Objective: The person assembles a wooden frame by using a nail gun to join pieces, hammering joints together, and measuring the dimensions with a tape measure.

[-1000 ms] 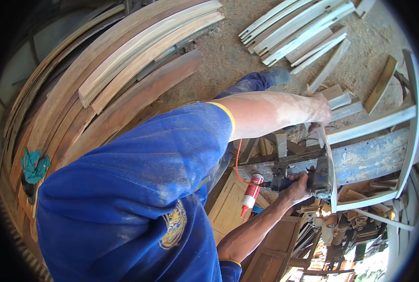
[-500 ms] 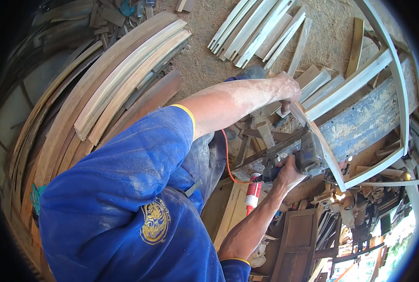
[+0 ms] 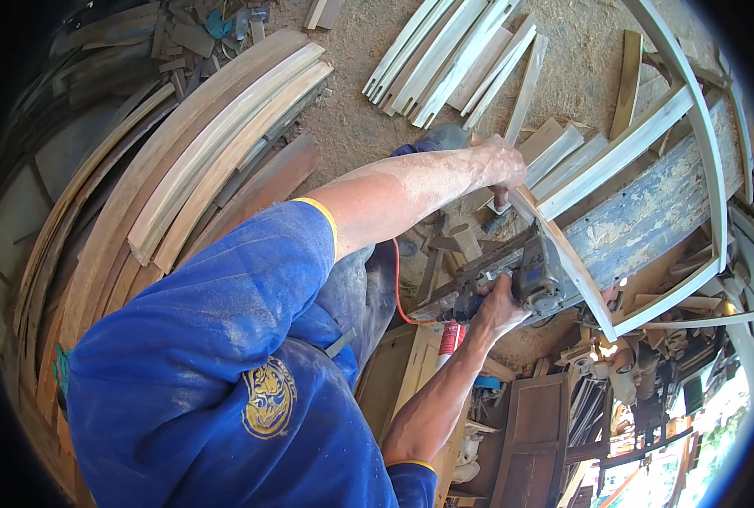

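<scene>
My left hand is closed on the top end of a pale wooden slat, part of a pale wooden frame with a curved outer rail. Lower down, my right hand grips a grey and black power nailer whose head is pressed against that same slat. An orange hose runs back from the tool toward my body. The frame lies across a worn blue-grey board. My blue shirt fills the lower left.
Long curved wooden strips are stacked on the left. Straight pale slats lie on the sawdust-covered ground at the top. A red and white can stands below the tool. Brown panels and cluttered machinery sit at lower right.
The view has swung, so the frame and both hands sit further left and higher. My left hand has slid along the frame to the slat's end. Both grips hold.
</scene>
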Available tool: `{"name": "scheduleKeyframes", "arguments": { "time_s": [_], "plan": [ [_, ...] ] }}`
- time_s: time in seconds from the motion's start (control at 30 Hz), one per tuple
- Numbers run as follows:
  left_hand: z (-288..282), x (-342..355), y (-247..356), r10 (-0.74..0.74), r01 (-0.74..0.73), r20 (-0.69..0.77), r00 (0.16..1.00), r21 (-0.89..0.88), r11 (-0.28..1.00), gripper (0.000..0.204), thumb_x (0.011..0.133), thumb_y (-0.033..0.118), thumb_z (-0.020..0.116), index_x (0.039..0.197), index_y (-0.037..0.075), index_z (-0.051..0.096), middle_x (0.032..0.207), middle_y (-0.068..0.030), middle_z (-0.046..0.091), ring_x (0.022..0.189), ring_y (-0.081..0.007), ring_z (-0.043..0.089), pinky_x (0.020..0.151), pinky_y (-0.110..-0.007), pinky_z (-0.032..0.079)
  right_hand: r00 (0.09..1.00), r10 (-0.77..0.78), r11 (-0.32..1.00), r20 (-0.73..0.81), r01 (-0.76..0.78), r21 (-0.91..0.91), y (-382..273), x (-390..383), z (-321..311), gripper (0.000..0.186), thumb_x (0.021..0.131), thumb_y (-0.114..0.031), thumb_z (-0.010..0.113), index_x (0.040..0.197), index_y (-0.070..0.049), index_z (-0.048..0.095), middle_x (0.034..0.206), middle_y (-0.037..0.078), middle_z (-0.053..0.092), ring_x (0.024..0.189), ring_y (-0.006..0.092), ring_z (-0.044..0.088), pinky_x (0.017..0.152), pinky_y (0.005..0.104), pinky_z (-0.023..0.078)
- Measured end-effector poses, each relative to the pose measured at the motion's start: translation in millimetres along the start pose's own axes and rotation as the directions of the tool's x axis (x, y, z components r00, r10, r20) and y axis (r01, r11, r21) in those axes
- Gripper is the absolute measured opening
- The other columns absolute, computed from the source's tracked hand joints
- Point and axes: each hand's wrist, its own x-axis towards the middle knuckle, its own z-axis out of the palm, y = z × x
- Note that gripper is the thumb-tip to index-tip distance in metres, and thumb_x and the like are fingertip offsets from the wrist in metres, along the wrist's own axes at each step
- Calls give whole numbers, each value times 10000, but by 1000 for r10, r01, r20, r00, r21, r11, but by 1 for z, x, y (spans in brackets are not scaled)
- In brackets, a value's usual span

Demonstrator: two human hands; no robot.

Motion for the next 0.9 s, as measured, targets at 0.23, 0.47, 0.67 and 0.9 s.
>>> {"name": "scheduleKeyframes", "arguments": {
  "time_s": [0.23, 0.47, 0.67, 0.9],
  "plan": [
    [-2, 5, 2, -8, 7, 36, 999, 13, 1000, 557, 705, 567, 810, 1045, 129, 757, 1056, -56, 734, 1021, -263, 689, 818, -428, 548, 996, 75, 997, 39, -74, -15, -3, 5, -9, 248, 772, 11, 595, 1016, 56, 590, 686, 85, 614, 460, 162, 546, 448, 305, 454],
    [-2, 11, 6, 5, -5, 3, 1000, 47, 999, 571, 660, 611, 820, 974, 137, 773, 997, -45, 744, 965, -254, 705, 755, -409, 563, 1000, -7, 999, 17, 8, -51, 16, 6, -15, 239, 798, 9, 616, 1034, 50, 612, 796, 83, 646, 574, 151, 585, 509, 310, 481],
    [16, 19, -4, 43, -43, -16, 999, 31, 999, 619, 588, 637, 842, 851, 81, 767, 912, -96, 747, 888, -275, 716, 697, -428, 566, 989, 136, 991, 49, -137, 9, -25, 8, -19, 201, 804, 1, 611, 985, 68, 553, 640, 103, 585, 462, 168, 551, 441, 312, 474],
    [-26, 70, -10, -3, -151, -323, 947, -453, 879, 917, 717, 690, 721, 1180, -92, 598, 1147, -273, 660, 1104, -412, 626, 951, -475, 488, 999, -3, 969, 36, -6, 246, -149, 80, -28, 216, 830, -43, 622, 1002, 56, 536, 641, 77, 546, 474, 168, 539, 425, 291, 486]
  ]
}}
